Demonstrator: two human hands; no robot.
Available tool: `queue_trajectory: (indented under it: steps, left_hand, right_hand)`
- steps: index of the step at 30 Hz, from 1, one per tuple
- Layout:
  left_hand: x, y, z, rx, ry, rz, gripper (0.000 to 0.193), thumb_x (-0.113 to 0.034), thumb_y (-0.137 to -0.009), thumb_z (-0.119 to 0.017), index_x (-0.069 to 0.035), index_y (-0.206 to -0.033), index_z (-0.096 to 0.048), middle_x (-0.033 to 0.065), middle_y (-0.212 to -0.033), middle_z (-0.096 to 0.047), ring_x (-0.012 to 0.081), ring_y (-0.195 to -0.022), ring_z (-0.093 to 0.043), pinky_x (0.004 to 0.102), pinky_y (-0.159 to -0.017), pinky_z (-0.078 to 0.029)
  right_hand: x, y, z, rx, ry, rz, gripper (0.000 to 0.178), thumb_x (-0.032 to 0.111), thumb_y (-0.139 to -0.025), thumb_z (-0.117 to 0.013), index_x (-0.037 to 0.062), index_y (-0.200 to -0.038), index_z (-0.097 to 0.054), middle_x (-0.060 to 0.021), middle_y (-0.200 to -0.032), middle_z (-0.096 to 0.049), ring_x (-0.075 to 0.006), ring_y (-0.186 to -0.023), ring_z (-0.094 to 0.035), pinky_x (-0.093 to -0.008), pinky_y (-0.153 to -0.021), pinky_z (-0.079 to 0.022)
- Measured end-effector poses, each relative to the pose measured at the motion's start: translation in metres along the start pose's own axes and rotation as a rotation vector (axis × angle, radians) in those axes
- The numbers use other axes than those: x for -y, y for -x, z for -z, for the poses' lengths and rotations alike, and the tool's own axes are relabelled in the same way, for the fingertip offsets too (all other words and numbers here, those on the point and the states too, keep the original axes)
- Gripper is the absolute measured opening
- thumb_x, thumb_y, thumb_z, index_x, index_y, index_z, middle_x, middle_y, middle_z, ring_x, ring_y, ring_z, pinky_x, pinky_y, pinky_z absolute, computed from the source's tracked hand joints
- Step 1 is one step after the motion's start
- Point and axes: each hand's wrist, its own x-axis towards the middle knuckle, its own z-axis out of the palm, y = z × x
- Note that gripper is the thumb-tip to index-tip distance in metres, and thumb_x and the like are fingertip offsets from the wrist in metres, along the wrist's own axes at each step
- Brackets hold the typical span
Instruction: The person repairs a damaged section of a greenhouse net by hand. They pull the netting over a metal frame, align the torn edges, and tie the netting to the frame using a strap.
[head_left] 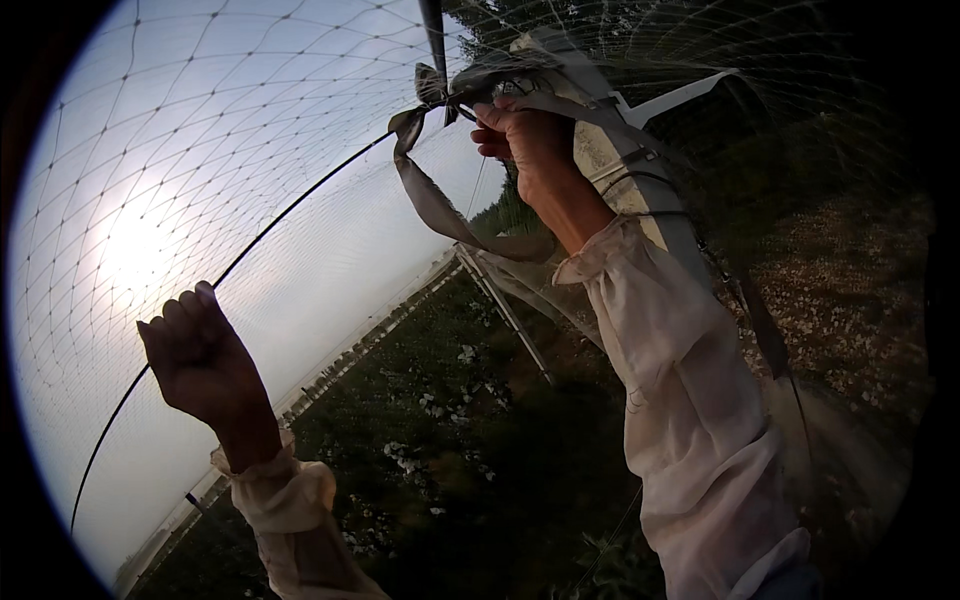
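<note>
Raised at the left, my left hand point(205, 365) is closed in a fist around a thin black wire point(300, 200), which slants up to the right. My right hand point(535, 140) reaches high beside a pale post point(600, 150), thumb and fingers pinched together at a grey fabric strip point(425, 195). That strip is wound and knotted where the wire meets a dark rod point(434, 35), and a long loop of it droops below. What exactly lies between the right fingertips is partly hidden. Fine mesh netting point(120, 130) spreads overhead and behind both hands.
A white metal bracket point(685, 98) juts from the post, and dark bands point(640, 178) circle it. Beyond stands a slanted pale pole point(505, 315). Low green plants with white tufts point(410, 465) cover the ground; dry litter point(840, 290) lies at right. Low sun shines through the net.
</note>
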Motion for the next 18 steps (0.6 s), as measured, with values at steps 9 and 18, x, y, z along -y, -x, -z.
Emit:
queue_trajectory:
  steps: [9, 18]
  left_hand:
    - [0.001, 0.001, 0.005, -0.015, 0.077, 0.028, 0.041, -0.017, -0.108, -0.037, -0.013, -0.069, -0.025, 0.0005, -0.067, -0.020, 0.0180, -0.066, -0.023, 0.0387, -0.081, -0.035]
    - [-0.002, 0.003, 0.015, 0.034, 0.100, 0.042, 0.041, -0.018, -0.107, -0.041, -0.012, -0.070, -0.025, 0.0007, -0.069, -0.021, 0.0190, -0.068, -0.025, 0.0407, -0.088, -0.037]
  right_hand:
    - [0.013, -0.037, -0.041, -0.062, 0.270, -0.140, 0.011, 0.008, -0.088, -0.068, -0.0014, -0.082, -0.069, -0.0118, -0.071, -0.070, -0.0198, -0.053, -0.066, -0.0314, -0.043, -0.050]
    - [0.003, -0.051, -0.033, 0.187, 0.591, 0.331, 0.017, 0.012, -0.079, -0.080, 0.0015, -0.070, -0.070, -0.0056, -0.063, -0.066, -0.0134, -0.054, -0.059, -0.0280, -0.050, -0.044]
